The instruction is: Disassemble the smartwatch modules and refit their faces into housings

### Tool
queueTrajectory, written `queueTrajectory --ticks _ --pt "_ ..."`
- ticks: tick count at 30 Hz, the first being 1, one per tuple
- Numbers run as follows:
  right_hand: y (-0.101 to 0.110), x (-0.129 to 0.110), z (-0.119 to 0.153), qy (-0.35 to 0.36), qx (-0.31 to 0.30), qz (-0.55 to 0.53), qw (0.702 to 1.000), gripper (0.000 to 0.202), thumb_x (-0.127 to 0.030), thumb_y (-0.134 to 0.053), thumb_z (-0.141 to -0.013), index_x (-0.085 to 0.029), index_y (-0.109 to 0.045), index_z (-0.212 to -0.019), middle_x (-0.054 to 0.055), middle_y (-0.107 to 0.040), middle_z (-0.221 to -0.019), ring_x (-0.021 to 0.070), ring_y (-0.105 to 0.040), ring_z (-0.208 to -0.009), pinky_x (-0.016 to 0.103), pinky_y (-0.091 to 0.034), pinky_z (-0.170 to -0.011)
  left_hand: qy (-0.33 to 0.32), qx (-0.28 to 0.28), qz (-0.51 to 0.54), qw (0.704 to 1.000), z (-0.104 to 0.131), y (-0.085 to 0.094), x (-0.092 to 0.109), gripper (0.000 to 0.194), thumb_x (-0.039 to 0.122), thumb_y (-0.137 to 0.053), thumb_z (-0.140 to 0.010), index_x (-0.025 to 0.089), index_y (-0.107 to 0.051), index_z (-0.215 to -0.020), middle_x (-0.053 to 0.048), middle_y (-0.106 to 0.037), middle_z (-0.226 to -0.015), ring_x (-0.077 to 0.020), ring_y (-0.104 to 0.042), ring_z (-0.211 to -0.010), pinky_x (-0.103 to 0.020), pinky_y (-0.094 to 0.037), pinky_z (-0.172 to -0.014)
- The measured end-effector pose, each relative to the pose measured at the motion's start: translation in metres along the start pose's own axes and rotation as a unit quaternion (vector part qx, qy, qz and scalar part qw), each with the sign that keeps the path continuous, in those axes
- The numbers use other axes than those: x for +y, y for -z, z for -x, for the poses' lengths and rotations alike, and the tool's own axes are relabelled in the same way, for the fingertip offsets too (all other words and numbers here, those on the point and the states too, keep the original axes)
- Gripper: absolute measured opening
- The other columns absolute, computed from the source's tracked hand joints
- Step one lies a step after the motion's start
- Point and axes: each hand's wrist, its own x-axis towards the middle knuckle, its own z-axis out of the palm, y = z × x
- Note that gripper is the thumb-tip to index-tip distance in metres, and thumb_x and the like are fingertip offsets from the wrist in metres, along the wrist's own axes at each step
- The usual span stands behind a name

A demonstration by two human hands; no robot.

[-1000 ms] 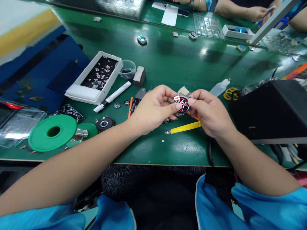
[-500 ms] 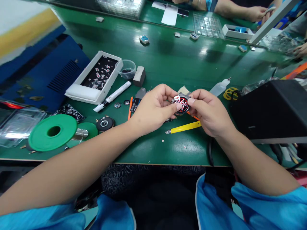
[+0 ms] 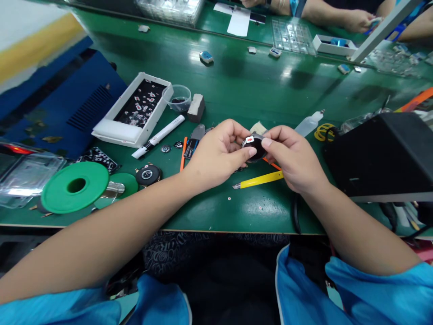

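Both hands grip the watch (image 3: 256,148) near the middle of the frame, the left hand (image 3: 221,155) and the right hand (image 3: 291,155) pinching it from opposite sides. Its round face is dark, with a small white sticker (image 3: 250,140) bearing a red mark at its upper left. Just below, a yellow knife (image 3: 261,179) lies on the green tabletop (image 3: 203,210). Left of centre are a white marker (image 3: 164,132) and a white box (image 3: 122,133) of small pieces; at lower left stands a green spool (image 3: 57,189). A black box (image 3: 389,153) sits at the right.
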Motion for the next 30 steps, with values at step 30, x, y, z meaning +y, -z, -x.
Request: queueTrajectory --ticks 30 --pt "0.0042 -0.0037 0.0021 -0.032 -0.026 0.052 0.998 0.017 -0.038 -0.077 -0.085 -0.023 -0.071 -0.081 0.001 -0.07 -0.083 0.0156 -0.053 -0.075 0.035 -0.04 -0.072 0.087 -0.053 0.038 0.994 0.0015 0.0009 0.0029 0.028 0.011 -0.096 -0.09 0.018 -0.073 -0.105 -0.001 -0.082 -0.086 -0.0127 -0.08 -0.072 -0.022 -0.069 -0.065"
